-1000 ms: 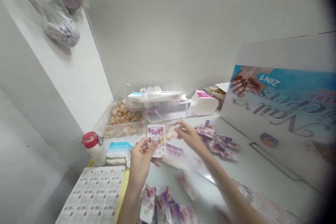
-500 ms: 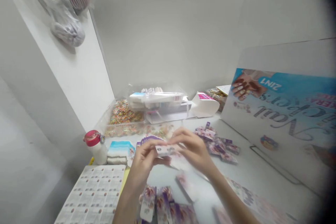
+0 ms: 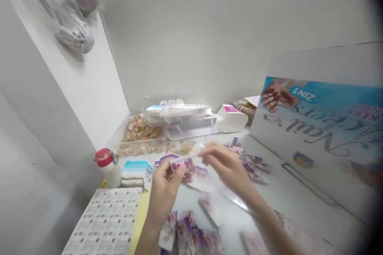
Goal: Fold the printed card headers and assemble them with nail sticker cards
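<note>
A small card with dark pink ovals (image 3: 188,164) is pinched between the thumb and fingers of my left hand (image 3: 166,181), near the middle of the view. To its right, my right hand (image 3: 223,161) has its fingertips bent together beside clear, blurred plastic; what they grip is too smeared to make out. Below the hands, purple-and-pink packets (image 3: 185,233) lie in a group on the white table (image 3: 230,223). A single pale pink packet (image 3: 211,209) rests apart from them. More purple packets (image 3: 254,165) are heaped beyond my right hand.
At the left are a sheet of printed labels (image 3: 109,219), a bottle with a red lid (image 3: 108,167) and a blue-and-white stack (image 3: 137,168). Behind stands a clear tray of colourful bits (image 3: 142,129). A large nail-stickers box (image 3: 317,135) rises at the right.
The card in my left hand has turned, so its dark pink ovals now show. My right hand has drawn away from the card, slightly up and right.
</note>
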Demonstrator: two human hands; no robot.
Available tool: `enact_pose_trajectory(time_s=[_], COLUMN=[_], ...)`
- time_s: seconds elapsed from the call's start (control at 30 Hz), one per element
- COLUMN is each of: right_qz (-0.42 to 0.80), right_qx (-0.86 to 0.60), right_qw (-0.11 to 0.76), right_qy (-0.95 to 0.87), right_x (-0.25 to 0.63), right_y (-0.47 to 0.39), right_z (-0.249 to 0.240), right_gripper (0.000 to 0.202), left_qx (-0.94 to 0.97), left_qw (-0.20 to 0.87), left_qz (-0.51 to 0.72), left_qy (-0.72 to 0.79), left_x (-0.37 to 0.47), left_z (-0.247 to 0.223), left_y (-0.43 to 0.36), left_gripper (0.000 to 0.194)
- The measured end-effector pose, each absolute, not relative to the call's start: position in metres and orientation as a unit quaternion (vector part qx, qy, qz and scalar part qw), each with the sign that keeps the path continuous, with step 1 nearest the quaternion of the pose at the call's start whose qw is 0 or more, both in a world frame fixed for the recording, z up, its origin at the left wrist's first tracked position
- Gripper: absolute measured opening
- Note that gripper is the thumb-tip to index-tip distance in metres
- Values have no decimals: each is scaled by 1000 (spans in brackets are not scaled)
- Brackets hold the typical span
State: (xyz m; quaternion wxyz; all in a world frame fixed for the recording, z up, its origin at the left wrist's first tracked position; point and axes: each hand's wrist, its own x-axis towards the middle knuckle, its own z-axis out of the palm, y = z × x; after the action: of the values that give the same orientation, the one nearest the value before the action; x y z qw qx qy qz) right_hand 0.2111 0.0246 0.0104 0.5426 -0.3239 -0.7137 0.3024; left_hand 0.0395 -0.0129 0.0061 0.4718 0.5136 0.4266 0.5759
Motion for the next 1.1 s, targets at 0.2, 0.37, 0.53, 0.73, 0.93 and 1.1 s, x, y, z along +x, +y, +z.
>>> enact_pose_trajectory(time_s=[0.2, 0.37, 0.53, 0.73, 0.93, 1.1], right_qz=[509, 419, 429, 299, 263, 274], right_qx=[-327, -374, -387, -484, -517, -503], right_qw=[482, 460, 426, 426, 460, 457], right_qy=[-633, -688, -696, -703, -672, -680], right_x=[211, 207, 216, 231, 244, 247], right_y=[19, 25, 34, 43, 43, 41], right_z=[13, 5, -2, 3, 6, 9], right_gripper=[20, 16, 28, 14, 22, 26], left_qx=[473, 496, 522, 629, 861, 851], left_qw=[457, 471, 491, 314, 260, 277], left_qz=[618, 604, 583, 488, 175, 177], left_qy=[432, 410, 383, 519, 400, 409], left_x=[40, 47, 59, 73, 69, 78], left_z=[-4, -11, -20, -51, -94, -109], left_y=[-2, -3, -1, 5, 11, 9], left_gripper=[41, 30, 34, 64, 65, 42])
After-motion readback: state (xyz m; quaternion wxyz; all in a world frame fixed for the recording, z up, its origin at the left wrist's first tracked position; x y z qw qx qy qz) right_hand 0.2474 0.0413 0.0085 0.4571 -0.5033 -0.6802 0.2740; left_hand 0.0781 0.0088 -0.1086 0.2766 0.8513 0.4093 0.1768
